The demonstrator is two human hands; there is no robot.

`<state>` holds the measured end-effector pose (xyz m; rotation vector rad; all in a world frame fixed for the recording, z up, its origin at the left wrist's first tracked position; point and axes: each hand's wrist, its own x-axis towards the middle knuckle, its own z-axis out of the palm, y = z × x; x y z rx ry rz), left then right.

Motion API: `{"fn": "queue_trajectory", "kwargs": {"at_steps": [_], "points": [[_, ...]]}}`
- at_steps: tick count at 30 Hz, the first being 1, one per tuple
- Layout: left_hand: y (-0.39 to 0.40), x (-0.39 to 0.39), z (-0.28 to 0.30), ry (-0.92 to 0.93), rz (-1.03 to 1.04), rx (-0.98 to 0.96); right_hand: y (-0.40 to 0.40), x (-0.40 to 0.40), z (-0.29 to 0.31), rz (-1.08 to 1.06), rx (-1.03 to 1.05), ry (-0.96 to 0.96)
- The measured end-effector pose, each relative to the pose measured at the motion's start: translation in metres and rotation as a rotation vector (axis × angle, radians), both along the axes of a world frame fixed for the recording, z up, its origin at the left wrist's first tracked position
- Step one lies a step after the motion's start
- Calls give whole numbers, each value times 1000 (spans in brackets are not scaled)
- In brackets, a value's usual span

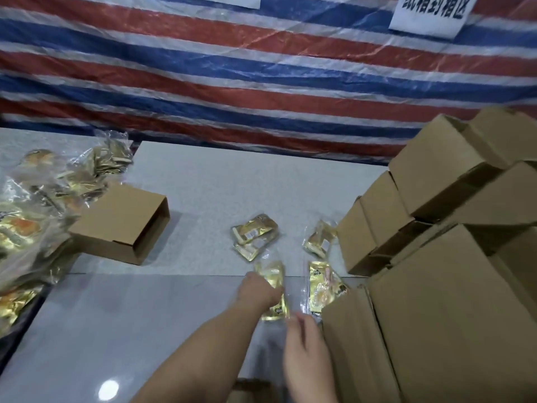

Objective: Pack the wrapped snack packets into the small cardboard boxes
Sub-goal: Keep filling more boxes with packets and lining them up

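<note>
a: where is the single view from?
b: head height, over the near edge of the table (203,184), looking forward and steeply down.
a: what faces it?
b: the striped tarp (232,68) behind the far edge fills the top.
a: how near?
b: close; both forearms enter from the bottom edge, wide-angle bending the table's sides. no second view.
</note>
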<state>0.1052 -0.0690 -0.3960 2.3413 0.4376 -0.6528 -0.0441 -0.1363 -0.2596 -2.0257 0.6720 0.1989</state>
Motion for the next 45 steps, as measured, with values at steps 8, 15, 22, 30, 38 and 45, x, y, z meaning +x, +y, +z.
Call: {"fn": "queue_trajectory", "kwargs": {"at_steps": [8, 15, 22, 30, 38, 45], "points": [[-49, 22, -52, 8, -172, 175, -15, 6, -20, -265, 56, -73], [18, -4, 36, -80, -97, -382, -35, 58, -26, -224, 388, -39], [58, -72, 178, -469, -372, -463, 0, 83, 32, -5, 1042, -13], [134, -162, 138, -506, -268, -238, 15, 24, 26, 259, 864, 78], [177, -222, 48, -204, -133, -360, 32, -27, 8, 1133, 86, -9], [165, -226, 42, -269, -29, -456, 64, -23, -54, 1523, -675, 255]]}}
